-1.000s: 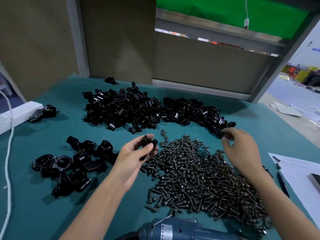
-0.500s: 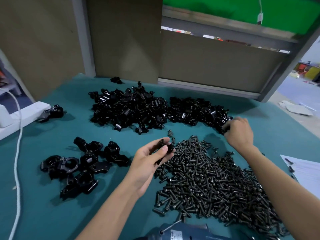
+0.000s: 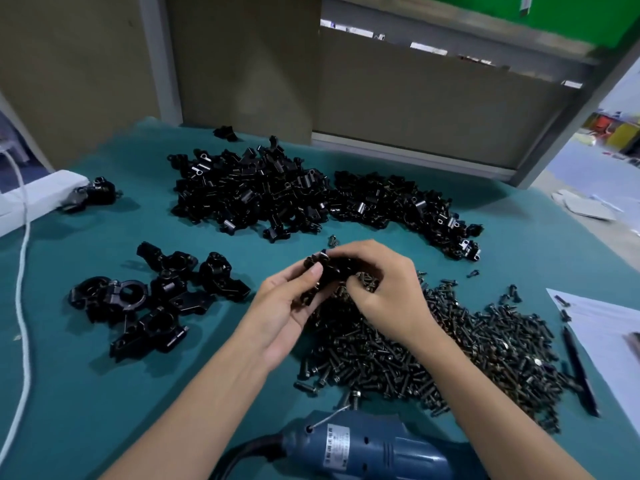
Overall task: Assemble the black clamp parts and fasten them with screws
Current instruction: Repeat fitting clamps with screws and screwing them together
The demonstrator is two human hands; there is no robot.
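Note:
My left hand (image 3: pixel 289 306) grips a black clamp part (image 3: pixel 323 271) between thumb and fingers above the near edge of the screw pile (image 3: pixel 433 348). My right hand (image 3: pixel 384 289) has its fingers curled on the same black parts from the right; what lies between the fingertips is hidden. Two heaps of loose black clamp parts (image 3: pixel 256 192) (image 3: pixel 405 209) lie behind the hands. Several assembled clamps (image 3: pixel 156 296) lie to the left on the teal table (image 3: pixel 86 393).
A blue electric screwdriver (image 3: pixel 363 448) lies at the near edge below my arms. A white cord (image 3: pixel 20 289) and a white block (image 3: pixel 31 199) with one clamp (image 3: pixel 95 194) are at the left. Paper (image 3: pixel 609 327) and a pen (image 3: pixel 578 368) lie right.
My right hand came back from the right heap of clamp parts to meet my left hand. Both hands now hold the black parts together.

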